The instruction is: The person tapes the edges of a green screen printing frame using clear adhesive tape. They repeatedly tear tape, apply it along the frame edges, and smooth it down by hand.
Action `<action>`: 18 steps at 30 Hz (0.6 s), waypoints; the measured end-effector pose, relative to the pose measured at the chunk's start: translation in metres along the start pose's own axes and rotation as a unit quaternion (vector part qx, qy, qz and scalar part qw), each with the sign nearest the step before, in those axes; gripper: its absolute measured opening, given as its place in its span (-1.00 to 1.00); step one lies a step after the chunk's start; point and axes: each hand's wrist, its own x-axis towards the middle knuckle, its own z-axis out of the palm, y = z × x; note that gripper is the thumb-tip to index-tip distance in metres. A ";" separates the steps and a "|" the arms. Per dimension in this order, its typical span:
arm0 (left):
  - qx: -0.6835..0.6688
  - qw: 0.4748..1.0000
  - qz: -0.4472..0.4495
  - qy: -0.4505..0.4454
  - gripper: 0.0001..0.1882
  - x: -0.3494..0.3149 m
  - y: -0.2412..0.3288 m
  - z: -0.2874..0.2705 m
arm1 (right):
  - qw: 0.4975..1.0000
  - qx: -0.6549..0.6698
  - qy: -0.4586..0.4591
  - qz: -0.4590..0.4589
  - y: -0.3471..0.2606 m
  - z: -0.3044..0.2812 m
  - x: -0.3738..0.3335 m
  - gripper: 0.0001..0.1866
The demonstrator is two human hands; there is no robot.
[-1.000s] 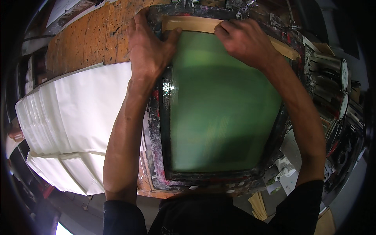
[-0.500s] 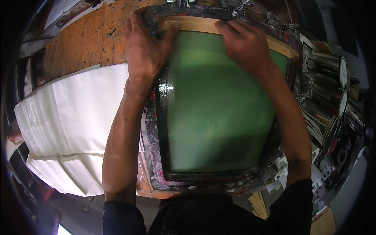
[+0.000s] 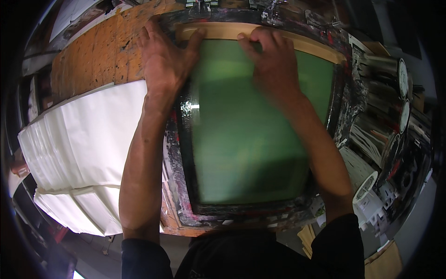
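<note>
A wide screen-printing frame (image 3: 186, 144) with dark, ink-stained edges lies before me, its green mesh (image 3: 251, 139) facing up. Along the far inside edge runs a strip of brown tape (image 3: 218, 30). At the strip's left end, my left hand (image 3: 162, 58) has its thumb on the tape and its fingers spread over the frame's far left corner. My right hand (image 3: 276, 60), slightly blurred, rests at the middle of the strip. Its thumb reaches out to the left along the tape's near edge, apart from the bent fingers, whose tips are partly hidden.
White sheets (image 3: 93, 135) lie stacked and folded to the left, by a paint-spotted wooden board (image 3: 100, 56). Metal clamps (image 3: 200, 8) stand at the frame's far edge. Several cans (image 3: 388, 76) crowd the right side, with a white tub (image 3: 360, 183) nearer to me.
My right hand has slid left along the tape, and its thumb now reaches out from the curled fingers. My left hand keeps its place at the left corner. The view has shifted slightly.
</note>
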 end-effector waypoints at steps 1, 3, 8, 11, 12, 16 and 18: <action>0.017 1.000 0.005 -0.004 -0.06 0.000 0.002 -0.001 | 1.000 -0.013 0.000 -0.006 -0.005 0.000 -0.001 -0.55; 0.051 0.998 0.015 -0.013 -0.06 0.001 0.006 -0.002 | 0.999 -0.029 -0.008 -0.028 -0.005 -0.004 0.000 -0.57; 0.057 0.998 0.016 -0.013 -0.02 0.004 -0.001 0.000 | 0.997 -0.014 -0.038 -0.073 0.000 -0.010 0.003 -0.58; 0.065 0.998 0.013 -0.006 0.00 0.006 -0.008 0.004 | 0.994 0.107 -0.021 -0.029 0.006 -0.016 0.001 -0.60; 0.067 0.998 0.015 0.001 0.00 0.006 -0.011 0.006 | 0.989 0.149 -0.003 0.010 0.006 -0.014 0.001 -0.61; 0.061 0.997 0.048 0.004 -0.03 0.004 -0.012 0.007 | 0.992 0.109 0.020 0.059 -0.008 -0.003 0.002 -0.65; 0.042 0.998 0.047 -0.011 -0.04 0.004 -0.011 0.005 | 0.998 0.047 0.020 0.045 -0.017 -0.007 0.000 -0.64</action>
